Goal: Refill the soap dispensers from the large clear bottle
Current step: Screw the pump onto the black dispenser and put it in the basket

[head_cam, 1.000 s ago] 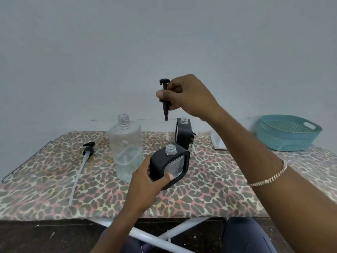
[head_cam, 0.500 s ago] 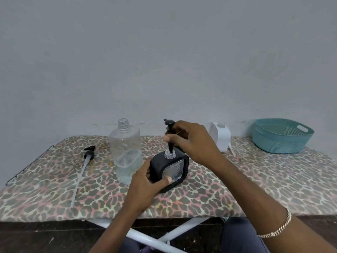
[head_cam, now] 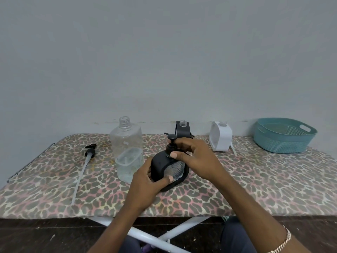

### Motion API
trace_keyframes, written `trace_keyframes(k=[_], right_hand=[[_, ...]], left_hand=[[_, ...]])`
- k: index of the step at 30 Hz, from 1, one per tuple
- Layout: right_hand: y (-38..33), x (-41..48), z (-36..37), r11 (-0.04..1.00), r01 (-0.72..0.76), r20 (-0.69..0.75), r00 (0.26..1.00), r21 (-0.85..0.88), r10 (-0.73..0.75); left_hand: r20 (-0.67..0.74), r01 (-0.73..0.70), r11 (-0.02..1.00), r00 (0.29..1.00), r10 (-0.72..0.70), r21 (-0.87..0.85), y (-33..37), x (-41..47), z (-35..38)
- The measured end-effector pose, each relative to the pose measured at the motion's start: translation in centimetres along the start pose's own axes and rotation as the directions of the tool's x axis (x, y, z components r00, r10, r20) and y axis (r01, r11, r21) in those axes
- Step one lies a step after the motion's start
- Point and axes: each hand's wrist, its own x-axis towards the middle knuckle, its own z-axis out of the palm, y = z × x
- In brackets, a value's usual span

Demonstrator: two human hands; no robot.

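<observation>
A black soap dispenser (head_cam: 160,166) with a clear ribbed window stands near the table's front middle. My left hand (head_cam: 148,181) grips its lower left side. Its black pump head (head_cam: 171,143) sits in the neck, and my right hand (head_cam: 193,157) pinches the pump's collar with thumb and fingers. The large clear bottle (head_cam: 127,150) stands uncapped just left of it, with a little liquid at the bottom. Behind are a second black dispenser (head_cam: 183,129) and a white dispenser (head_cam: 220,138), both with open necks.
A loose black pump with a long white tube (head_cam: 85,161) lies on the left of the leopard-print table (head_cam: 255,179). A teal basket (head_cam: 282,136) sits at the back right. A grey wall runs behind; the table's white legs cross below.
My right hand brought the pump down from high above the table into the black dispenser's neck, and the pump now sits fully seated. The left hand kept its hold on the dispenser.
</observation>
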Motion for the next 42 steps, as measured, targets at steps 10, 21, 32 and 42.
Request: trace_keyframes(k=[10,21,32,42], right_hand=[[-0.8,0.4,3.2,0.995,-0.092,-0.179,0.979,0.034,0.096],[-0.4,0.9,1.3,0.951,-0.123,-0.057,0.988,0.282,0.145],[0.0,0.9,1.6,0.977,-0.067,-0.024,0.997,0.202,0.073],[-0.2,0.7,3.1,0.991,-0.064,-0.223,0.971,0.121,0.09]], left_hand=[[0.0,-0.013,1.0,1.0,0.013,0.023,0.1,-0.2,0.0],[0.002,0.01,1.0,1.0,-0.01,-0.012,0.1,-0.2,0.0],[-0.001,0.012,1.0,1.0,-0.012,-0.003,-0.2,-0.1,0.0],[-0.024,0.001,1.0,1.0,-0.001,0.019,-0.2,-0.1,0.1]])
